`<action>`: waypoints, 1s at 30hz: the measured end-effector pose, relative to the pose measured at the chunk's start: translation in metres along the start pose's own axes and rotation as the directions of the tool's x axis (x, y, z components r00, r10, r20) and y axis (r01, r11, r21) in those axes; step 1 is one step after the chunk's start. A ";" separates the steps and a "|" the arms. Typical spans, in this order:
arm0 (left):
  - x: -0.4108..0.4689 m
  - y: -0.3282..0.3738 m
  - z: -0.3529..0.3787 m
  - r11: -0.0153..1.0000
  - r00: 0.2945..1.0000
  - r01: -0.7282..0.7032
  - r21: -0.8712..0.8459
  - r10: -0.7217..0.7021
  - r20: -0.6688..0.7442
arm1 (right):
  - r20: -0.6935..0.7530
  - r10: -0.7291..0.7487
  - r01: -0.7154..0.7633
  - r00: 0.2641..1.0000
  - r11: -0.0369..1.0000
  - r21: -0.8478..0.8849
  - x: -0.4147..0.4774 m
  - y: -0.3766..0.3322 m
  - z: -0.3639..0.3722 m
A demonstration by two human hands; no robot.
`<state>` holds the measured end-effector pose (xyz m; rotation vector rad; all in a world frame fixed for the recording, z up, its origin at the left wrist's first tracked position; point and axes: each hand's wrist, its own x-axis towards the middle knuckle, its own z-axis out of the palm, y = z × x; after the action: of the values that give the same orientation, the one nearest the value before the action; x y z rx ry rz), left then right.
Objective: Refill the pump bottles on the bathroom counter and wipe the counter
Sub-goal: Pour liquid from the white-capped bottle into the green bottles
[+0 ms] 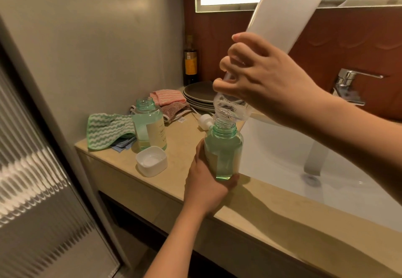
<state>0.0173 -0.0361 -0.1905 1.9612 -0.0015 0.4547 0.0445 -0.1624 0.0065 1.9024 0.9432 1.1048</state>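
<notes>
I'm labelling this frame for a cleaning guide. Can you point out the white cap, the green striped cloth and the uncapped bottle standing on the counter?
white cap (150,159): head view, on its inner floor.
green striped cloth (105,131): head view, middle of its top side.
uncapped bottle (144,125): head view, on its green body.

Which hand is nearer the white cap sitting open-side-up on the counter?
Left. The left hand grips the green bottle just right of the white cap; the right hand is higher and farther right, holding the upturned refill bottle.
</notes>
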 end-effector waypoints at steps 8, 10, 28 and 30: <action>0.000 0.000 -0.001 1.000 1.000 0.021 0.013 -0.022 0.020 | -0.004 0.059 -0.059 0.998 0.998 0.034 -0.006 -0.001 -0.002; 0.000 -0.001 -0.001 0.999 0.999 0.019 0.030 -0.019 0.028 | -0.024 0.085 -0.083 0.996 0.994 0.072 -0.010 -0.001 0.002; -0.040 -0.013 -0.048 0.984 0.887 -0.108 -0.138 0.033 -0.460 | 0.161 0.418 -0.446 0.894 0.795 0.411 -0.050 -0.018 0.038; -0.037 -0.012 -0.062 0.996 0.863 -0.075 -0.041 0.044 -0.503 | 0.239 0.434 -0.495 0.868 0.740 0.455 -0.057 -0.023 0.041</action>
<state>-0.0338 0.0159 -0.1902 1.7363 0.2553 0.9873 0.0556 -0.2099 -0.0491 2.7224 0.7467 1.0657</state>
